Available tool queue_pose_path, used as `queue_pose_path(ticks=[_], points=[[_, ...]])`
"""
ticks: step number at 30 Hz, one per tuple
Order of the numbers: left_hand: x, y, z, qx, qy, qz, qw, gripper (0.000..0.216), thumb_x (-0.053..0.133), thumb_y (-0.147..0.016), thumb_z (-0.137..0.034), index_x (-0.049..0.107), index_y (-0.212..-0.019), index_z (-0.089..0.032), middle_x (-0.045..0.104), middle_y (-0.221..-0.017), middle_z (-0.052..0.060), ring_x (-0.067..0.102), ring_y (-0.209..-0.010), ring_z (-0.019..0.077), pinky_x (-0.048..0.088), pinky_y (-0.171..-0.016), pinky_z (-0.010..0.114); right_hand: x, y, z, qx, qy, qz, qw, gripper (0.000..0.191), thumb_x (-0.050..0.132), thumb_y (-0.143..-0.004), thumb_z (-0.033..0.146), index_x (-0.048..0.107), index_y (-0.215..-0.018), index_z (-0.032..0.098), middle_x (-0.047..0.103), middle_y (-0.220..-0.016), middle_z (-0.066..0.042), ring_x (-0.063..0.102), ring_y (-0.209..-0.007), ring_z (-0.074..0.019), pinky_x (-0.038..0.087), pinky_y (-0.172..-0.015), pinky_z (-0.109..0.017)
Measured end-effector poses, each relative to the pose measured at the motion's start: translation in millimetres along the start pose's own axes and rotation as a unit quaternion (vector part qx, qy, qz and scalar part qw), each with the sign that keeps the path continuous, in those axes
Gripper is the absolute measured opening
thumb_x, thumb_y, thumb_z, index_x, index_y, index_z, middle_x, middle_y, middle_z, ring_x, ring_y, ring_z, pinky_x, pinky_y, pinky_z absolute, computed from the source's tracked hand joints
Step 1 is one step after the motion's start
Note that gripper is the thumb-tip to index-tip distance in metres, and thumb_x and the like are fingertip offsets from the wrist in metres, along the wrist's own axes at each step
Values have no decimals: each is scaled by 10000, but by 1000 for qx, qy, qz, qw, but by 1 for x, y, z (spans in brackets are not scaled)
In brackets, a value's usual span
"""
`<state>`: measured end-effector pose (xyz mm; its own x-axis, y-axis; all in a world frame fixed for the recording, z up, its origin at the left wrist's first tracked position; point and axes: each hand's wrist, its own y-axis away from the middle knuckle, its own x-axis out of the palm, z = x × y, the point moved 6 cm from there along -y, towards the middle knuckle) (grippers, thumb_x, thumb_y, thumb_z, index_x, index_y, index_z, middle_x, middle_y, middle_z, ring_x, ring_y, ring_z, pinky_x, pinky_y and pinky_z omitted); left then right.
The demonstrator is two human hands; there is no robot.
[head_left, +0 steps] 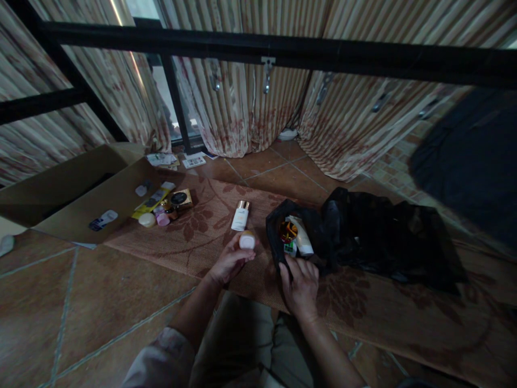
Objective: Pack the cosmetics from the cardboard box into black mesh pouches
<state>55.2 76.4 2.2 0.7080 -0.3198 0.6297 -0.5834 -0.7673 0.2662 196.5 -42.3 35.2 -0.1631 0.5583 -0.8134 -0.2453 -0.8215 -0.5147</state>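
Note:
My left hand point(231, 258) has its fingers closed around a small white jar point(247, 240) with a gold-toned part. A white bottle with a gold cap point(240, 216) lies on the patterned rug just beyond it. My right hand point(299, 280) grips the near rim of a black plastic bag point(278, 213), whose mouth gapes toward me. Inside the bag are a white tube point(304, 240), an amber-coloured round item point(288, 231) and a small green-and-white pack point(290, 248). The rest of the bag's contents are hidden.
An open cardboard box point(92, 199) stands at the left. Beside it on the rug point(202, 215) lie several cosmetics, including a yellow packet point(155, 200) and a gold-and-black box point(181, 199). Papers point(194, 161) lie near the striped curtains point(226, 113). A dark bar point(242, 48) crosses above.

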Motion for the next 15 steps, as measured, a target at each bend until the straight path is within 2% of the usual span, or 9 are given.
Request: queue_pose_path(ticks=[10, 15], points=[[1, 1, -1, -1, -3, -1, 1000, 546, 751, -599, -99, 544, -1097, -184, 653, -983, 50, 574, -640, 66, 464, -605, 191, 1, 0, 0, -3, -1, -4, 1000, 268, 453, -903, 329, 591, -1084, 188, 611, -871, -54, 470, -834, -188, 327, -773, -325], [-1, -2, 2, 4, -6, 5, 1000, 457, 731, -677, -195, 538, -1091, -186, 652, -964, 45, 563, -602, 55, 459, -593, 189, 0, -1, 0, -1, -3, 2, 1000, 267, 458, -905, 329, 595, -1080, 181, 612, -875, -54, 473, -836, -186, 335, -782, -325]])
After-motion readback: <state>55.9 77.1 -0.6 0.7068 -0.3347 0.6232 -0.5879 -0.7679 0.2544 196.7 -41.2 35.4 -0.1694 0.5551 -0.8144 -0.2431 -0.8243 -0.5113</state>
